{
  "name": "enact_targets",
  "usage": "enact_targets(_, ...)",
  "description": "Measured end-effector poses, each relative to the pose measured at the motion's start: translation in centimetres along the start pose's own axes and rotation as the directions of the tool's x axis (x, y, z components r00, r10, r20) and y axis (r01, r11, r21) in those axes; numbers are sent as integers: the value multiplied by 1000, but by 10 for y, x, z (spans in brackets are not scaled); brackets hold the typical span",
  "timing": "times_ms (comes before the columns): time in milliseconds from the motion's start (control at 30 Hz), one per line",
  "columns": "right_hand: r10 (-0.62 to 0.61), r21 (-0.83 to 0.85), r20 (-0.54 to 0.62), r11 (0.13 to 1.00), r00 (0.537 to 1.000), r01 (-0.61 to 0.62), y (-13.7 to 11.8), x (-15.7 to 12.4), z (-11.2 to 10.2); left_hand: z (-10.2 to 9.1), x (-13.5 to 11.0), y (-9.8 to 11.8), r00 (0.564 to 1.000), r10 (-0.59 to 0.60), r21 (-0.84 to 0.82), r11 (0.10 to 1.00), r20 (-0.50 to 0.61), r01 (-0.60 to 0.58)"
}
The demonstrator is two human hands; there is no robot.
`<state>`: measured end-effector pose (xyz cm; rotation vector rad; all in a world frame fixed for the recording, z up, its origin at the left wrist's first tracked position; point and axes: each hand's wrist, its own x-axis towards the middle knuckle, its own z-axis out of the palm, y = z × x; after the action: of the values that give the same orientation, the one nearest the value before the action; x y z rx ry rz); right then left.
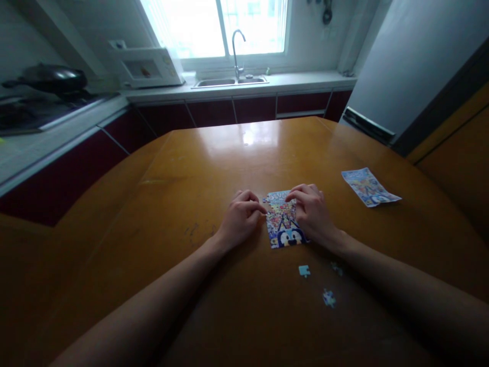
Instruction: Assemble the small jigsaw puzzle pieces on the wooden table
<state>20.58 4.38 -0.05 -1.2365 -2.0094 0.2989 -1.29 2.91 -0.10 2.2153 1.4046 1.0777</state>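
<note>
A small colourful jigsaw puzzle lies flat on the wooden table, mostly joined, with a blue cartoon face at its near end. My left hand rests at the puzzle's left edge, fingers curled and pinched against the upper left corner. My right hand sits along the right edge, fingers bent with the tips pressing the top of the puzzle. Whether either hand holds a loose piece is hidden.
Three loose pieces lie near me: one pale blue, one to its right, one closer. A printed picture sheet lies to the right. Beyond are a counter, a sink with tap, a microwave, a wok and a fridge.
</note>
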Motion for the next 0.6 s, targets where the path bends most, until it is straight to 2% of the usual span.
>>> enact_targets(133,-73,-4,101,997,992,74,-2,-4,3,0,0,0,999,26,1,1000,23,-26)
enact_targets(300,-167,-55,235,981,958,184,-8,-7,2,1,-2,1,998,39,24,999,50,-40)
enact_targets(600,-227,-147,333,946,915,287,-13,-3,-3,0,-1,2,997,58,21,998,48,-59)
